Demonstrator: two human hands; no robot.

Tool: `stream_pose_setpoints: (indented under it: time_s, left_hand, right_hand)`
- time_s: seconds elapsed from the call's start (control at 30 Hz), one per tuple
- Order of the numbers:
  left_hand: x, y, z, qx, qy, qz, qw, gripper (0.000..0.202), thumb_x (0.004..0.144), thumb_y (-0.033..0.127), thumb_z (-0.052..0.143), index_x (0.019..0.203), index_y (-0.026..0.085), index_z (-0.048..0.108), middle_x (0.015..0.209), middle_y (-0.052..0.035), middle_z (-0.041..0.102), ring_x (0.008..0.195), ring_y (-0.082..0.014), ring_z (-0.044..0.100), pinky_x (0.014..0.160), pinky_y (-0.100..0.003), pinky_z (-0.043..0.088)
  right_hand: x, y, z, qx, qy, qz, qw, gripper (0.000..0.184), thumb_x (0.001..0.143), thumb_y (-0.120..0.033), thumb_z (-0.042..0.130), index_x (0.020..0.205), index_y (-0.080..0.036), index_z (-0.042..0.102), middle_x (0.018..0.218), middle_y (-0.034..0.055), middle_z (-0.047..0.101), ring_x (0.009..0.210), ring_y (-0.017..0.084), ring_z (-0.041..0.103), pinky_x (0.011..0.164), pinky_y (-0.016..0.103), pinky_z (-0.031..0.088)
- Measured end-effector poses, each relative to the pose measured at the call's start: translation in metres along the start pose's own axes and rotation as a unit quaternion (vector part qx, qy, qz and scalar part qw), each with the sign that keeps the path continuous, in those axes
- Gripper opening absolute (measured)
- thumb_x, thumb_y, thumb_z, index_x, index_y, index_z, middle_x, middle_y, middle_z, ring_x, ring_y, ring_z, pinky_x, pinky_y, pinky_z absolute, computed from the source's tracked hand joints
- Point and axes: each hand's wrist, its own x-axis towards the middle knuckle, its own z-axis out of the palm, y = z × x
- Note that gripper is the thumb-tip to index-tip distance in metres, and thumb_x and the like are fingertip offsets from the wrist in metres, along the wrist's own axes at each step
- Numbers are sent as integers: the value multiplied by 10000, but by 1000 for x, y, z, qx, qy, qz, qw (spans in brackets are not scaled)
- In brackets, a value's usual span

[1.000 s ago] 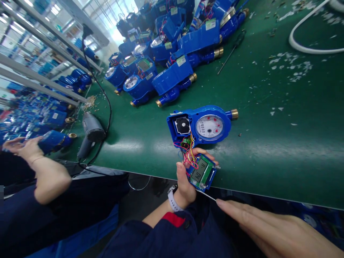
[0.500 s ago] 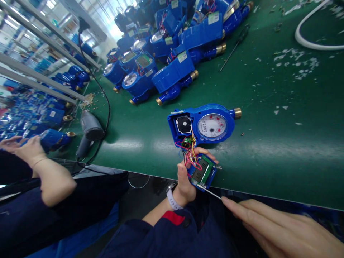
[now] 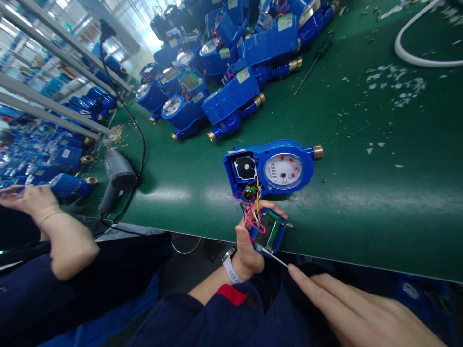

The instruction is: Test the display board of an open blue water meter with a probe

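An opened blue water meter (image 3: 272, 167) with a white dial lies on the green table (image 3: 361, 193) near its front edge. Coloured wires (image 3: 252, 212) run from it to a small blue module with a green display board (image 3: 268, 231). My left hand (image 3: 248, 246), a white watch on its wrist, is closed round that module at the table edge. My right hand (image 3: 358, 308) is low at the right, fingers pressed together on a thin metal tool (image 3: 275, 257) whose tip touches the module's lower corner.
Several blue meters (image 3: 224, 72) are piled at the back left. A screwdriver (image 3: 313, 62) and a white hose (image 3: 419, 53) lie farther back. A grey heat gun (image 3: 115, 176) with a black cord rests at the left. Another person's arm (image 3: 61, 236) holds a meter there.
The display on the module showed digits before and now looks dark. My right hand has shifted slightly left with the tool. The other person's hand moved a little.
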Motion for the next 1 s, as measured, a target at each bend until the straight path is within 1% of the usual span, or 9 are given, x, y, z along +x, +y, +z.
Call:
stream_pose_setpoints:
  time_s: [0.07,0.13,0.27,0.4,0.47,0.6,0.73,0.9,1.0]
  left_hand:
    - [0,1,1,-2,10,-7,1000,648,822,753,427,997,171,652,869,-87,658,797,-237,640,751,-371,539]
    - [0,2,1,-10,14,-15,1000,646,821,753,429,995,173,651,867,-85,659,785,-234,647,757,-376,540]
    - [1,3,2,-24,13,-21,999,631,823,741,445,989,171,658,870,-81,660,784,-225,653,759,-366,542]
    - [2,5,3,-31,21,-34,999,642,811,751,451,968,164,655,845,-81,656,778,-230,655,738,-369,548]
    - [2,5,4,-29,27,-39,998,655,801,764,449,962,161,646,830,-83,652,769,-235,653,728,-376,549]
    - [2,6,4,-24,43,-33,998,644,805,759,443,953,163,636,818,-78,646,750,-229,647,712,-369,545]
    - [2,7,2,-26,21,-29,999,624,830,739,424,966,168,636,820,-76,654,738,-227,650,711,-366,541]
    - [0,4,-1,-23,-7,-36,999,630,862,722,384,1008,160,629,880,-87,668,796,-237,660,783,-370,527]
    - [-1,2,-1,-27,-9,-39,999,651,861,731,371,1019,154,629,879,-86,662,807,-234,659,790,-360,521]
  right_hand:
    - [8,3,0,60,-1,3,998,870,759,67,273,1566,-159,40,982,60,693,757,178,695,574,225,576]
    - [11,6,-1,43,-26,-5,999,864,770,71,288,1566,-158,42,1021,63,688,800,181,692,642,240,592]
    - [10,6,4,7,-23,-14,1000,782,804,59,302,1545,-148,161,1003,66,687,753,197,690,622,285,609]
    - [12,-3,18,155,-19,73,985,554,921,-2,276,1438,-199,313,979,60,668,832,159,690,740,232,587]
    - [16,-7,22,172,-32,87,981,607,910,3,259,1482,-200,242,933,52,659,783,157,694,701,226,592]
    - [22,-9,20,15,-41,34,998,901,732,70,277,1559,-153,-3,895,66,659,675,207,695,504,283,594]
    - [24,-6,21,-12,-66,27,997,975,673,77,289,1554,-149,-61,782,37,630,514,205,639,411,305,557]
    - [32,-6,27,150,-99,96,979,764,837,13,264,1560,-185,120,816,58,692,622,211,685,657,343,607]
    - [39,-8,26,209,-65,108,970,622,908,-31,241,1514,-159,295,1067,120,695,940,244,689,805,388,581]
